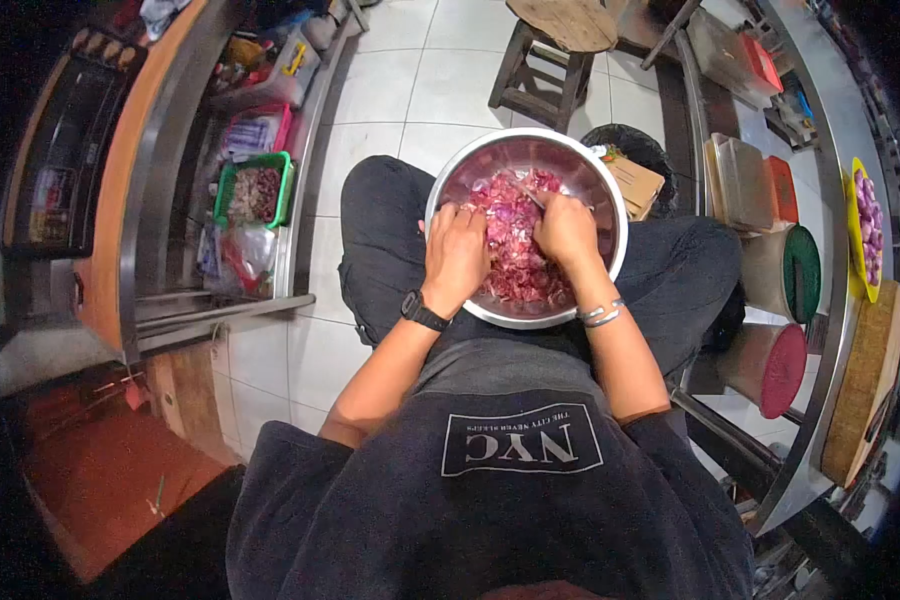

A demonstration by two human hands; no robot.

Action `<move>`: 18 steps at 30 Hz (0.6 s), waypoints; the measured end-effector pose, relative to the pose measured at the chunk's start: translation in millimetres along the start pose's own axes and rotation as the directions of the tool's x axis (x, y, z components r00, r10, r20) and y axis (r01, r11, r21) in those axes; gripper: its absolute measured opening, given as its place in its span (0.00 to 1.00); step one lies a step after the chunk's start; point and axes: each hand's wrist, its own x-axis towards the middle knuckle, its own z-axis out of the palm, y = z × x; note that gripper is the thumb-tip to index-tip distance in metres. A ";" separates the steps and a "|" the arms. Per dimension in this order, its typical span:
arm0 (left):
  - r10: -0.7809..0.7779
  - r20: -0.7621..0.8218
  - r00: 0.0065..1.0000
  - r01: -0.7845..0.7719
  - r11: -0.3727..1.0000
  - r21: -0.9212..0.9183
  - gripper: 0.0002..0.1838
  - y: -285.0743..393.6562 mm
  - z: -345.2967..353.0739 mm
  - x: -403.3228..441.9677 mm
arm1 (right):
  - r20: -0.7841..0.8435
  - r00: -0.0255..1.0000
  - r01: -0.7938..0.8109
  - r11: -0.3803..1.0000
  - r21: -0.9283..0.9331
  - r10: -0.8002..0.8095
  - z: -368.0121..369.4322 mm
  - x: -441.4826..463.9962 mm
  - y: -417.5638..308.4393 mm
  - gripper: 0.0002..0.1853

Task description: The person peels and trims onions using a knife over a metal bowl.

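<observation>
- Right hand point(567, 232) grips a small knife point(526, 190), likely light and stiff; best held by its hidden handle.
- Blade points to 10 o'clock, long axis 10–4.
- Left hand point(457, 250): fingers curled; cannot tell whether gripping.
- Steel bowl point(571, 163), 12 o'clock of T-shirt point(510, 520): round; red shallots point(515, 270) inside, probably slippery.

I'm using two hands, one left hand point(457, 250) and one right hand point(568, 230), in one metal bowl point(582, 165). I'm gripping one metal tool point(528, 192) and wearing one watch point(423, 310). Ahead, one wooden stool point(567, 22) is standing. One green basket point(287, 187) and one pink basket point(285, 125) are sitting leftward. Rightward, two round lids are showing, one green lid point(802, 273) and one dark-pink lid point(784, 370), while one yellow plate point(872, 294) is carrying purple pieces point(868, 225) overlapping too much to count.
</observation>
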 end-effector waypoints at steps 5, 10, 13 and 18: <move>0.002 0.161 0.987 -0.026 0.989 0.148 0.06 3.4 3.5 -0.8 | -0.182 0.983 0.025 0.987 0.162 0.005 3.3 8.6 17.6 0.21; 0.007 0.294 0.956 -0.082 0.967 0.243 0.07 8.8 -1.9 6.0 | -0.244 0.970 0.055 0.967 0.248 0.008 -12.5 -0.3 10.6 0.22; 0.041 0.326 0.944 -0.139 0.949 0.282 0.10 12.0 -4.1 7.8 | -0.177 0.979 0.154 0.933 0.327 -0.099 1.6 4.6 18.3 0.21; -0.013 0.387 0.922 -0.122 0.939 0.322 0.14 5.6 7.0 4.1 | 0.038 0.949 0.293 0.923 0.250 -0.312 16.6 -0.6 9.6 0.19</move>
